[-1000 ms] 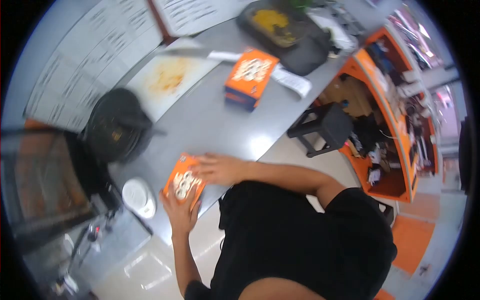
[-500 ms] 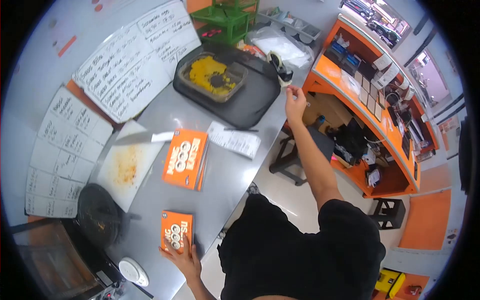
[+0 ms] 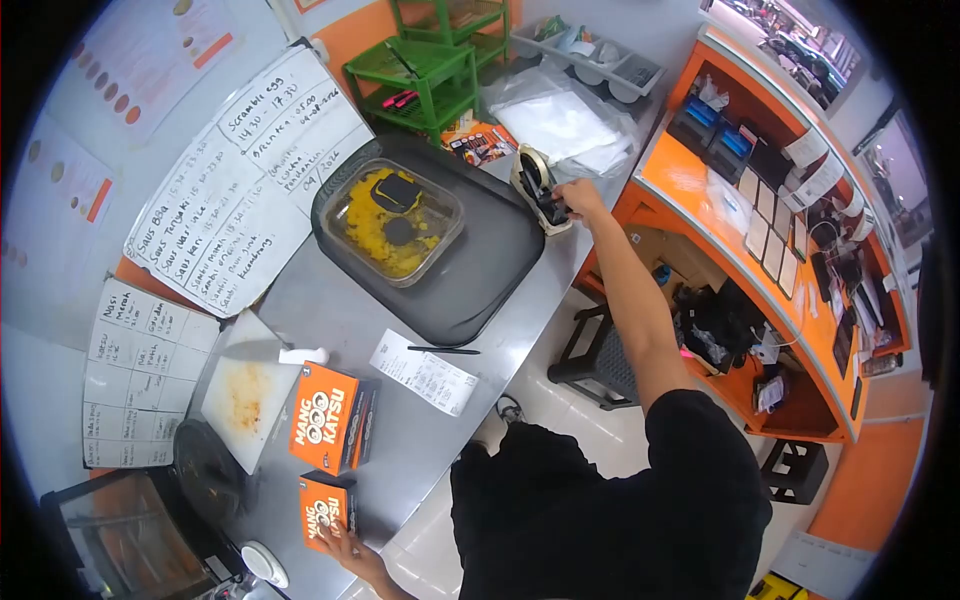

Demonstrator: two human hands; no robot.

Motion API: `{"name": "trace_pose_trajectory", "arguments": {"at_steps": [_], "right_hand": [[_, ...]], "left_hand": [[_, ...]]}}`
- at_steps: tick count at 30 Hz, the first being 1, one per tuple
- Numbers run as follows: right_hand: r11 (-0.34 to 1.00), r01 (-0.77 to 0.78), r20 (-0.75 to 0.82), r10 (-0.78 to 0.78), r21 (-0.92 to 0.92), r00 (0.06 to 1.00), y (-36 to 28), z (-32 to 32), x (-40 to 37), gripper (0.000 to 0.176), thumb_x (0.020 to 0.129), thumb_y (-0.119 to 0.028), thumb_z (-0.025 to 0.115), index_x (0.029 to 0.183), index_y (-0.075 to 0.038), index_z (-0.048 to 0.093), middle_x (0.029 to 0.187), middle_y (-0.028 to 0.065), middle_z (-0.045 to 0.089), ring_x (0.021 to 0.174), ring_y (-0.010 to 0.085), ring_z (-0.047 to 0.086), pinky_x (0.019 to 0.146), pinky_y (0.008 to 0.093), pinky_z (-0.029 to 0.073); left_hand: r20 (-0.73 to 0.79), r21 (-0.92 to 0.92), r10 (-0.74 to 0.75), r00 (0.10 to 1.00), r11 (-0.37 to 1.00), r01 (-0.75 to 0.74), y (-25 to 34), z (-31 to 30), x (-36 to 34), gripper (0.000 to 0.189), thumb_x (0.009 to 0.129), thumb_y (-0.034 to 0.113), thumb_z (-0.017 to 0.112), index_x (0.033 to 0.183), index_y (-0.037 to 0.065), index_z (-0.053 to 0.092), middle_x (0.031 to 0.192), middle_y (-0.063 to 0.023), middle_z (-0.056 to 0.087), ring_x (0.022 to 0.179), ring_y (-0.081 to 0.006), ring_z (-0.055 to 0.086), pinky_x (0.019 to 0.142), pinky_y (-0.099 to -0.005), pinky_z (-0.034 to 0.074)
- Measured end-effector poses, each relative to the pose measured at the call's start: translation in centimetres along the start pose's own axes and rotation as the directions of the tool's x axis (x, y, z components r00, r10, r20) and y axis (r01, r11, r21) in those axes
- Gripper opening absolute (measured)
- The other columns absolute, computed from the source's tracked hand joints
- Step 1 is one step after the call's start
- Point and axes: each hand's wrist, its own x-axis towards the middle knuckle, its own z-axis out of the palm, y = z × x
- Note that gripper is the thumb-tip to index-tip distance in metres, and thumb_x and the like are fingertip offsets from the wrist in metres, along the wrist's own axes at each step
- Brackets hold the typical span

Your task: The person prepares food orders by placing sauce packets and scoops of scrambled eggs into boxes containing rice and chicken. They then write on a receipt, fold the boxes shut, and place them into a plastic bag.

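Note:
My left hand is at the near end of the metal table, its fingers spread and pressed on the lower part of an orange Mang Katsu food box. At the far right edge of the table stands a tape dispenser, cream with a black side. My right hand reaches out to it, fingers pinched together at its near end. Whatever lies between those fingertips is too small to make out. More orange boxes stand just beyond the one under my left hand.
A black tray holds a clear tub of yellow food. Nearby are a receipt, a black pen, a stained cutting board with a knife, a round black lid, and a white scale.
My head view has shifted, so the table looks different. My right hand has come in against the tape dispenser. My left hand stays on the near box. A black object now shows in the tub.

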Motion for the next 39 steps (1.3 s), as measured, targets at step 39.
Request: {"name": "trace_pose_trajectory", "arguments": {"at_steps": [39], "right_hand": [[0.974,0.143,0.964,-0.197,0.173,0.176,-3.5,26.2,-55.7,0.044,0.087,-0.007,0.075,0.127,0.0,0.058,0.09,0.0074,0.073,0.077,0.0106,0.064,0.072,0.025,0.051]], "left_hand": [[-0.068,-0.073,0.156,0.985,0.984,-0.161,-2.1,-2.1,2.4,0.04,0.081,0.02,0.073,0.121,0.025,0.071,0.133,-0.0003,0.06,0.134,-0.0271,0.048,0.116,-0.0647,0.013]]}}
